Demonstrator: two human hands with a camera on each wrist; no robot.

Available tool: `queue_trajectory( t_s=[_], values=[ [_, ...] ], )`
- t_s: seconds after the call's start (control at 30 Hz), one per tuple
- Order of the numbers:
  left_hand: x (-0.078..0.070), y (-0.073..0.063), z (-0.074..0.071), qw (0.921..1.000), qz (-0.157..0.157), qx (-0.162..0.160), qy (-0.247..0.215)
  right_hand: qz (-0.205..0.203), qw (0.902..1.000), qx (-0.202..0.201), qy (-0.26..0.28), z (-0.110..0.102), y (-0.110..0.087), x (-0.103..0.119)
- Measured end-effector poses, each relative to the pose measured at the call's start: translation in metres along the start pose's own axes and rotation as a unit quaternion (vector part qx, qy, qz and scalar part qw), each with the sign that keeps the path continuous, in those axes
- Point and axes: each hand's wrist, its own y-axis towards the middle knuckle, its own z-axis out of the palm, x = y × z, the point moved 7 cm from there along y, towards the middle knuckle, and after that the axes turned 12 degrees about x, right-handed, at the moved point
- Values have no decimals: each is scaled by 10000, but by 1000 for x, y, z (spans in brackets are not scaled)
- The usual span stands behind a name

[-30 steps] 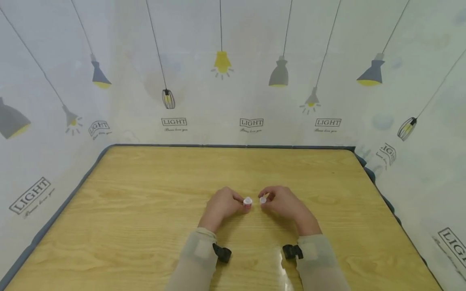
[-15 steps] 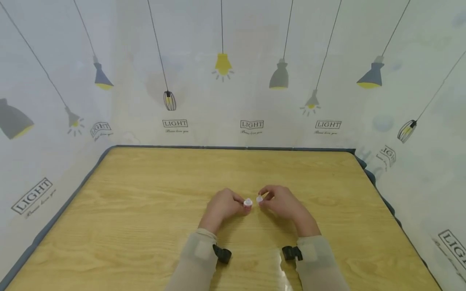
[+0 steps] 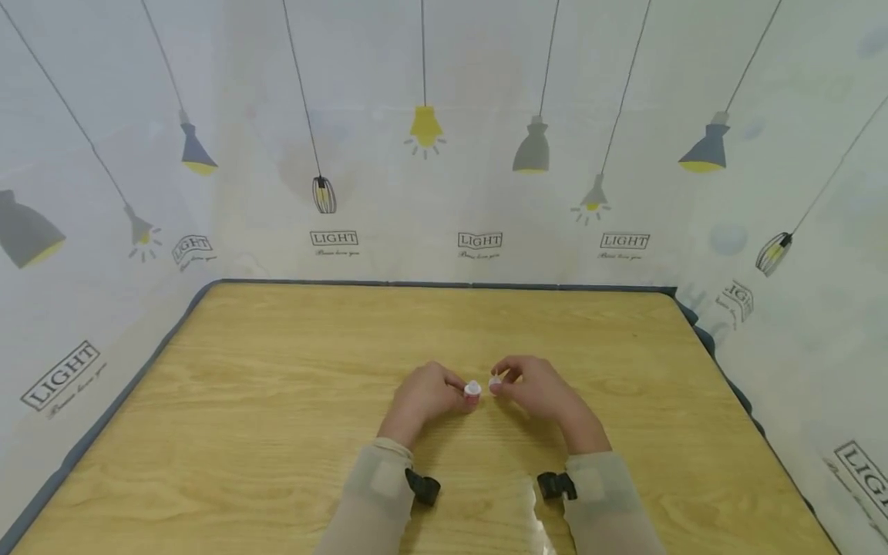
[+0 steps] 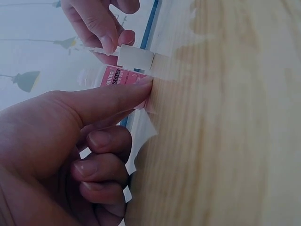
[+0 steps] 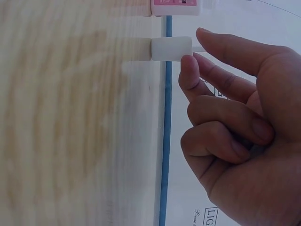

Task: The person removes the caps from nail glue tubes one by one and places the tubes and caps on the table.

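My left hand (image 3: 422, 395) pinches a small nail glue bottle (image 4: 115, 77) between thumb and fingers. It has a pink label, and its white top (image 3: 472, 387) shows uncapped in the head view. To its right a white brush cap (image 5: 171, 49) stands upside down on the table, its thin stem pointing up. My right hand (image 3: 544, 395) is beside this cap, thumb and forefinger apart around the stem. One fingertip (image 5: 189, 63) lies against the cap's edge or very near it. The other right fingers are bent toward the palm.
A wood-grain table (image 3: 277, 354) spreads around both hands, with a dark blue edge strip (image 3: 430, 284) along the back. Behind it rise pale walls printed with hanging lamps (image 3: 425, 123). Black wrist-worn devices (image 3: 423, 487) sit on both sleeves.
My right hand has turned the cap, shifted it slightly left and lowered it to the table, and its fingers have loosened. My left hand with the bottle has barely moved.
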Motion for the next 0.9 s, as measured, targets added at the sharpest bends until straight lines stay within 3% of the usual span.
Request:
queue_trajectory(
  t_s=[0.53, 0.7, 0.9],
  values=[
    [-1, 3, 9, 9997, -50, 16, 219, -14, 9998, 145, -163, -2, -7, -4],
    [-6, 3, 6, 9998, -54, -23, 205, -44, 9992, 248, -310, -9, -6, -1],
    [-5, -3, 1, 9993, -283, -78, 222, -93, 9985, 355, -395, -13, -7, 6]
  ],
)
